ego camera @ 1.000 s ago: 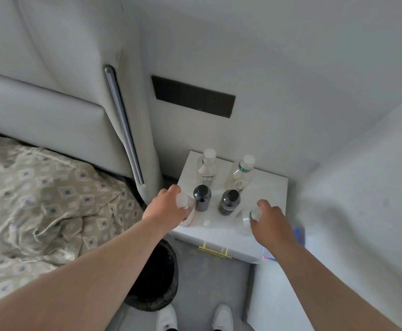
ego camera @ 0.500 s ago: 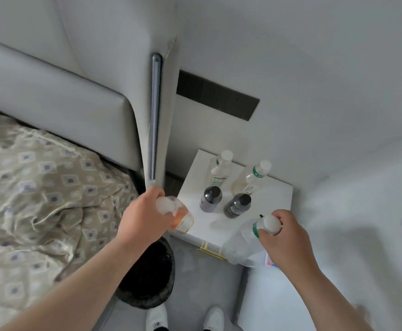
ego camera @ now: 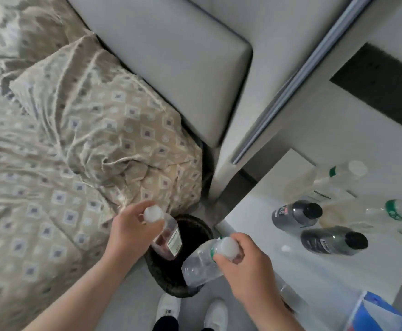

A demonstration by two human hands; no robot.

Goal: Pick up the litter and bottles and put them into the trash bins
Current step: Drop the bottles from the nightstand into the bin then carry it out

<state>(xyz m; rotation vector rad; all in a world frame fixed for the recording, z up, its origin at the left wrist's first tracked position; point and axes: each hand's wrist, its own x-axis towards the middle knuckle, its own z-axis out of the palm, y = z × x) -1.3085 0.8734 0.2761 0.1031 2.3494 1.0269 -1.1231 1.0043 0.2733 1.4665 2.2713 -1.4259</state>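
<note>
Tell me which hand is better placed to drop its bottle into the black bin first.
Probably the left hand: its reddish bottle hangs over the black bin opening, while the right hand's clear bottle sits over the near rim.

White nightstand (ego camera: 314,271): two dark bottles (ego camera: 296,215) (ego camera: 333,240) with black caps, two clear bottles (ego camera: 324,180) (ego camera: 386,211) with white caps behind them (image blurred). Grey floor (ego camera: 123,304): black bin (ego camera: 190,225) between bed (ego camera: 52,163) and nightstand. Bed carries patterned beige bedding (ego camera: 114,130).
</note>
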